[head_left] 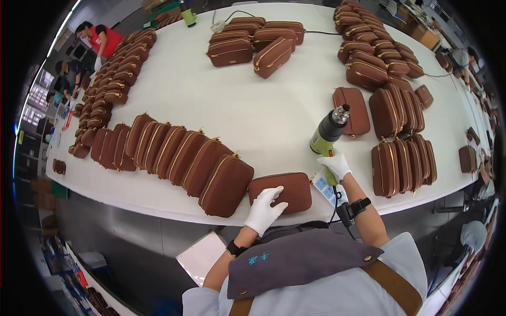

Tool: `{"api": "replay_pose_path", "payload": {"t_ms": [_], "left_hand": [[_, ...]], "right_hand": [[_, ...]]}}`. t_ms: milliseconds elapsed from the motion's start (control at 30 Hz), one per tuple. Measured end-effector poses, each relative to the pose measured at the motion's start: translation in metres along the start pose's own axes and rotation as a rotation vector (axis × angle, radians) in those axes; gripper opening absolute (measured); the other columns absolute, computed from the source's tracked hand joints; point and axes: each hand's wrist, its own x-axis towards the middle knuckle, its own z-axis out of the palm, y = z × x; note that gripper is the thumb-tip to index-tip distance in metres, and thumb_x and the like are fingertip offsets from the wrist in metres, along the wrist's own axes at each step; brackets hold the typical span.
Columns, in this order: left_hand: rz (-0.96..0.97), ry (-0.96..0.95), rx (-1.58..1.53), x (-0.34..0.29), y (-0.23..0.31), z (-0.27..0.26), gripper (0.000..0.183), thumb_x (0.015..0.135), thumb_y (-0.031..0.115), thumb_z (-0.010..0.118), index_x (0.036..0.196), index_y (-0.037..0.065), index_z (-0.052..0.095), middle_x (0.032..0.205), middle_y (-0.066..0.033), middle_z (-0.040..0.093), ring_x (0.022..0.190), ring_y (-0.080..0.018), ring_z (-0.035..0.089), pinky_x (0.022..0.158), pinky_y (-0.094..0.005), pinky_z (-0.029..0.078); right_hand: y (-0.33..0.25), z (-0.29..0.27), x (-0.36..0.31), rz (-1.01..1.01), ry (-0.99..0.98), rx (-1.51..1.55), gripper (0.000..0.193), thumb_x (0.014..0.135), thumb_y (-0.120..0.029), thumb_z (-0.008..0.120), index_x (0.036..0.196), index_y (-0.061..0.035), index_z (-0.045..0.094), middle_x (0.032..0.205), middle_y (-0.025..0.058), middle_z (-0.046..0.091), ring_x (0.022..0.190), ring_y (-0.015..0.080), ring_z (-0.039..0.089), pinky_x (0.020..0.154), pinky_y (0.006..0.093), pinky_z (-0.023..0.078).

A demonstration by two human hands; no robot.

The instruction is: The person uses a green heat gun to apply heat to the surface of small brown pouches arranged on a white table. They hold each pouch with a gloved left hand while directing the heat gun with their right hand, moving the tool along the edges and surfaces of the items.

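Observation:
My left hand (266, 209), in a white glove, rests with fingers apart on a brown zippered bag (296, 190) lying flat at the table's near edge. In my gloved right hand (336, 165) is a green and black heat gun (328, 131), gripped by its handle with the metal nozzle tilted up and away from me. Its cord hangs down beside my right forearm. Just left of the flat bag, a row of upright brown bags (224, 184) with gold zippers curves off to the left. Another brown bag (353, 108) lies flat beyond the nozzle.
On the white table (174, 89), upright bags (403, 163) stand at the right. More bags (232, 47) are grouped at the far middle, and long rows line the left and far right. A power strip (328, 187) lies by my right wrist. A second heat gun (187, 13) stands far left.

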Motion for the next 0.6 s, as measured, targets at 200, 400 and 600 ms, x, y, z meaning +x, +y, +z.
{"api": "replay_pose_path", "payload": {"t_ms": [200, 400, 600], "left_hand": [[0.021, -0.115, 0.110, 0.000, 0.005, -0.023, 0.051, 0.080, 0.012, 0.071, 0.127, 0.002, 0.055, 0.123, -0.0153, 0.057, 0.111, -0.0258, 0.060, 0.093, -0.0345, 0.049], [0.121, -0.168, 0.116, 0.006, -0.006, -0.041, 0.051, 0.079, 0.013, 0.072, 0.126, 0.001, 0.055, 0.120, -0.0145, 0.059, 0.107, -0.0250, 0.061, 0.091, -0.0336, 0.051], [0.223, -0.253, 0.166, 0.016, -0.035, -0.053, 0.051, 0.074, 0.020, 0.078, 0.121, 0.006, 0.061, 0.113, -0.0144, 0.064, 0.094, -0.0230, 0.064, 0.087, -0.0346, 0.051]], "right_hand": [[-0.021, 0.002, -0.024, 0.025, 0.083, -0.048, 0.062, 0.072, -0.026, 0.078, 0.119, 0.0053, 0.054, 0.099, 0.0129, 0.065, 0.086, 0.0169, 0.062, 0.077, 0.0311, 0.051], [-0.008, -0.005, -0.035, -0.035, 0.201, -0.176, 0.077, 0.071, -0.037, 0.078, 0.129, 0.0040, 0.049, 0.117, 0.0207, 0.062, 0.103, 0.0268, 0.062, 0.089, 0.0344, 0.049], [-0.060, -0.041, -0.110, -0.098, 0.093, -0.693, 0.083, 0.073, -0.054, 0.071, 0.135, -0.0033, 0.048, 0.129, 0.0249, 0.054, 0.122, 0.0346, 0.053, 0.107, 0.0372, 0.037]]}}
